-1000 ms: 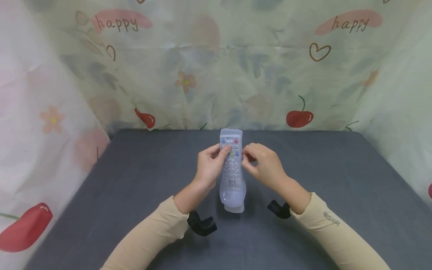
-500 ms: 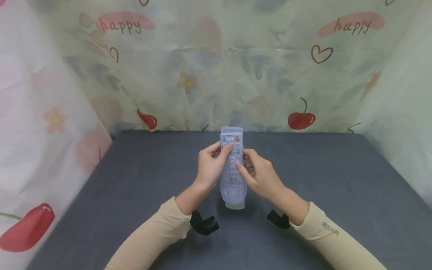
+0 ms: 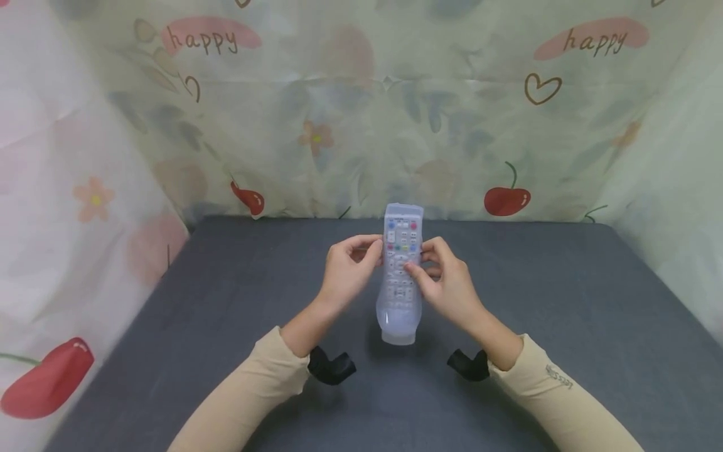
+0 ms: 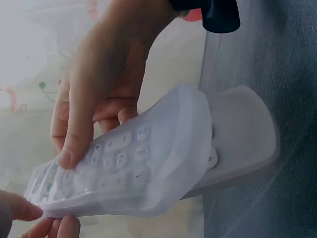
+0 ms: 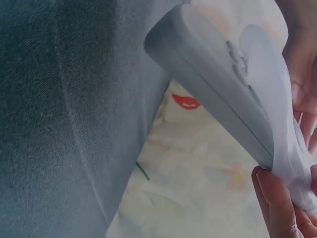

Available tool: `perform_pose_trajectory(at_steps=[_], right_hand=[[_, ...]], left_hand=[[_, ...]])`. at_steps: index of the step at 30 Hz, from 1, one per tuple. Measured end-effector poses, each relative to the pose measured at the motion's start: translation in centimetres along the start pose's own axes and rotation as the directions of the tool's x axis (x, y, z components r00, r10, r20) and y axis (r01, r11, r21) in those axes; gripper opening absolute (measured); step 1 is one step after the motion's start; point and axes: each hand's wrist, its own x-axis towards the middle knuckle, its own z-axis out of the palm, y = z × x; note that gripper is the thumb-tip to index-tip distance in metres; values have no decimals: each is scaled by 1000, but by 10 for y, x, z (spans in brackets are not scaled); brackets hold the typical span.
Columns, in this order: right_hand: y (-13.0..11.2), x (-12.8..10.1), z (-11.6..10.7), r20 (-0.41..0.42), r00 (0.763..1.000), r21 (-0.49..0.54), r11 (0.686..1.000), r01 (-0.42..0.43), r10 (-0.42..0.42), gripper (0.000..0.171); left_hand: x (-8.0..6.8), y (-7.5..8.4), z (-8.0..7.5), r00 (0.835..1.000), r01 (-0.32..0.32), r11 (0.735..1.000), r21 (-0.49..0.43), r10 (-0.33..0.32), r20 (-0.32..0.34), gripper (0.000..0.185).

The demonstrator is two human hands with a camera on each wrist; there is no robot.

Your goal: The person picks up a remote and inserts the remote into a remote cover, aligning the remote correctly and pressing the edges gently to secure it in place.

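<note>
A white remote control point(image 3: 400, 276) in a translucent silicone cover is held above the grey table point(image 3: 565, 301), top end pointing away from me. My left hand point(image 3: 373, 248) pinches its upper left edge. My right hand point(image 3: 420, 260) grips the right side, thumb on the buttons and fingers behind. In the left wrist view the cover point(image 4: 148, 163) stops short of the lower end, and the bare white end point(image 4: 247, 144) sticks out. The right hand's thumb point(image 4: 74, 144) presses on the keys there. The right wrist view shows the remote's lower end point(image 5: 213, 69) from below.
Patterned cloth with cherries and flowers point(image 3: 361, 113) walls the table at the back and on both sides. Black wrist mounts point(image 3: 330, 367) point(image 3: 469, 366) sit under both beige sleeves. Nothing else lies on the table.
The remote has shifted slightly right and up. My left thumb has left the buttons for the left edge. My right hand has closed round the right side, thumb now on the keys.
</note>
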Motion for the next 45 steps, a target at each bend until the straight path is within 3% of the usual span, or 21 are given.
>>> perform_pose_trajectory(at_steps=[5, 10, 15, 20, 30, 35, 38, 42, 45], right_hand=[[0, -1, 0, 18, 1000, -30, 1000, 0, 1, 25], [-2, -4, 2, 13, 1000, -56, 998, 5, -4, 25], [-3, -5, 5, -5, 1000, -67, 998, 12, -12, 25], [-2, -6, 9, -30, 999, -63, 998, 10, -12, 27], [-1, -6, 11, -53, 995, 4, 996, -88, 88, 28], [-3, -6, 9, -49, 993, 26, 994, -110, 111, 27], [-4, -4, 8, -34, 993, 44, 993, -111, 113, 27], [-6, -1, 6, -4, 992, 62, 990, -123, 124, 27], [-8, -1, 5, 10, 990, 71, 987, -141, 141, 28]], left_hand=[[-1, -1, -2, 999, -32, 995, 90, 32, 10, 19], [-3, -4, 1, 997, -72, 986, 153, 76, -22, 17], [-5, -5, 5, 986, -138, 967, 214, 154, -63, 13], [-4, -7, 7, 981, -154, 948, 280, 180, -72, 10], [-6, -1, 1, 986, -165, 902, 400, 152, 64, 7], [-6, 1, -3, 989, -130, 917, 378, 90, 120, 8], [-5, 1, -3, 986, -147, 927, 346, 110, 126, 9], [-2, -4, -2, 984, -155, 956, 251, 127, 125, 8], [0, -9, -2, 988, -108, 983, 148, 90, 125, 5]])
